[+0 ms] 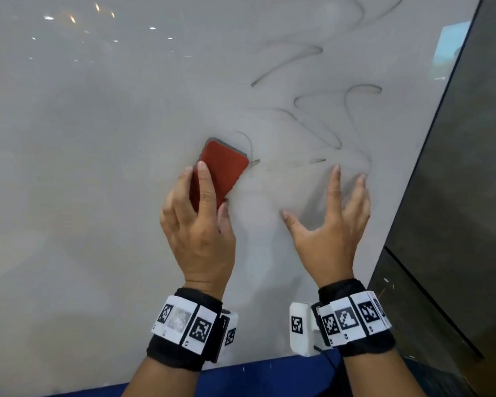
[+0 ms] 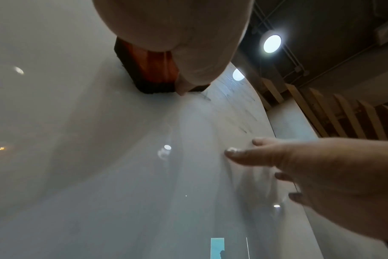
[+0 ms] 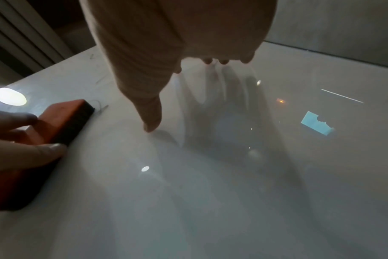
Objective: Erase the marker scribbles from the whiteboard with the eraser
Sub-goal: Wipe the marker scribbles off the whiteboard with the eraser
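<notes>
A white whiteboard [image 1: 98, 167] fills the head view. Grey marker scribbles [image 1: 321, 116] loop over its upper right part. My left hand [image 1: 201, 224] grips a red eraser [image 1: 226, 167] with a dark felt underside, flat against the board at the scribbles' left end. The eraser [image 2: 148, 70] also shows in the left wrist view, and in the right wrist view the eraser [image 3: 62, 121] lies at the left. My right hand [image 1: 332, 222] is spread open, its fingertips [image 3: 151, 126] touching the board [image 3: 210, 192] just right of the eraser.
The board's right edge meets a dark wall panel [image 1: 455, 196]. A blue strip [image 1: 269, 376] runs under the board's lower edge. Ceiling lights [image 2: 271, 43] reflect on the glossy surface. The board's left part shows only faint smears.
</notes>
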The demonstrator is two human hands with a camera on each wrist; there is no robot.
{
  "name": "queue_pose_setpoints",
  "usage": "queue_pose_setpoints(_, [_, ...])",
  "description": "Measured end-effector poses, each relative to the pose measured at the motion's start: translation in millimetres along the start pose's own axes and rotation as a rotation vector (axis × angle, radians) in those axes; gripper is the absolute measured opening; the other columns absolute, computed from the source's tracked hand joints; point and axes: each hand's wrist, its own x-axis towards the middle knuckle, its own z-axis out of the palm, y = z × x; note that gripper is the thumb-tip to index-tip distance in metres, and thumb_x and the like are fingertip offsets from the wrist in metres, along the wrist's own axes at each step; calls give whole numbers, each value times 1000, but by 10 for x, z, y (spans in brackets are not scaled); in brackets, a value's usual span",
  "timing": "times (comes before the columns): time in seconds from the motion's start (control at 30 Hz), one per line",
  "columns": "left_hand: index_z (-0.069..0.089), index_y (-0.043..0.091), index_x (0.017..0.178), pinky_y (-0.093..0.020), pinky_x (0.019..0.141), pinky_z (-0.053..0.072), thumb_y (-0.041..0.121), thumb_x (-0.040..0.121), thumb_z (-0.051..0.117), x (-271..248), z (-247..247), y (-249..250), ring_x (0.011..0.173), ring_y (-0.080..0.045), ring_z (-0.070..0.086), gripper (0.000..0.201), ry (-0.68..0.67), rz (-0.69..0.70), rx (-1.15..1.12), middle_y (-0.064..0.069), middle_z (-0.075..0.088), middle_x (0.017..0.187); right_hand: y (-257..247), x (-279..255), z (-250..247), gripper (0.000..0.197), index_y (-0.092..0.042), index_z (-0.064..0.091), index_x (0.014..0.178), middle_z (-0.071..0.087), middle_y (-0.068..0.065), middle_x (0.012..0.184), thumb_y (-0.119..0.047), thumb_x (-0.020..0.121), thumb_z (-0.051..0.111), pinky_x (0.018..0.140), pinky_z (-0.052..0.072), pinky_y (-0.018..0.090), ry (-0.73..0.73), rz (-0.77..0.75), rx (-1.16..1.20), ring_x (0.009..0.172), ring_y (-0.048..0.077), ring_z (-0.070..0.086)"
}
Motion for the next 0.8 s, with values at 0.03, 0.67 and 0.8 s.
queue_pose_setpoints(0.03, [46, 5, 145, -49, 101, 41, 13, 87, 69, 26, 13, -5, 122, -35, 46, 62, 2, -6, 4, -19, 48, 142, 2, -10, 29, 112, -32, 9, 158, -1, 16, 164, -57, 74, 78, 119, 14, 53, -43, 8, -19, 149, 36, 5])
queue_pose_setpoints(0.67, [51, 13, 142, -47, 91, 39, 13, 83, 73, -153, 172, 191, 117, -30, 47, 64, -75, 173, 3, -10, 52, 142, 24, -43, 108, 117, -30, 2, 158, -9, 13, 165, -67, 72, 72, 119, 9, 47, -63, 13, -11, 151, 35, -4])
queue_pose_setpoints(0.8, [51, 16, 142, -47, 91, 39, 10, 80, 73, -86, 150, 134, 117, -29, 46, 66, -57, 180, 2, -7, 51, 141, 25, -46, 106, 117, -31, 0, 158, -10, 12, 165, -69, 73, 70, 118, 11, 48, -63, 15, -21, 151, 33, -4])
